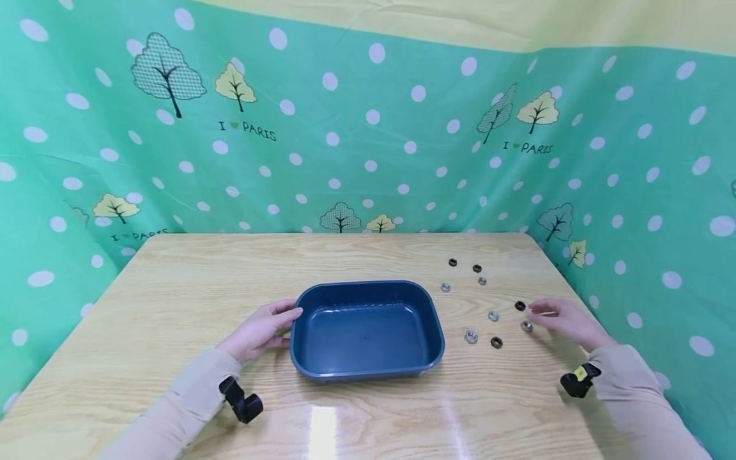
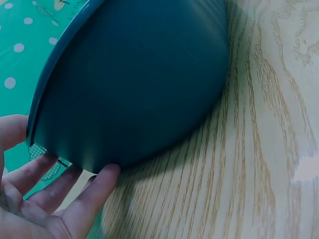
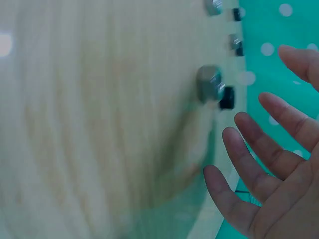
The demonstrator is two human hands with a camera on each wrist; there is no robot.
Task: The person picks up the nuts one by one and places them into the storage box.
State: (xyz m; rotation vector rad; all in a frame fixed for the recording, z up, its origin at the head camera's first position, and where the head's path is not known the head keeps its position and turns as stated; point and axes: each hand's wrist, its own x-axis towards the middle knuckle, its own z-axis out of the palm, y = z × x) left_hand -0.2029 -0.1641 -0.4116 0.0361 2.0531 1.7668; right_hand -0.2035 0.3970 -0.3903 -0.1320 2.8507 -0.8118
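Observation:
A dark blue rectangular plastic basin (image 1: 367, 377) sits on the table, its inside bare. My left hand (image 1: 261, 331) holds its left end, with one digit over the rim and the other fingers against the outer wall (image 2: 134, 89) in the left wrist view. On the right, my right hand (image 1: 566, 321) hovers with fingers spread and nothing in them. Nearest its fingertips are a black hex nut (image 1: 520, 306) and a silver hex nut (image 1: 526, 326). The right wrist view shows a silver nut (image 3: 209, 83) with a black nut (image 3: 227, 97) beside it, both apart from the fingers.
Several more nuts lie scattered right of the basin, among them a silver one (image 1: 471, 337), a black one (image 1: 497, 343) and another black one (image 1: 453, 262). A green dotted curtain (image 1: 368, 147) hangs behind and beside the wooden table (image 1: 230, 275).

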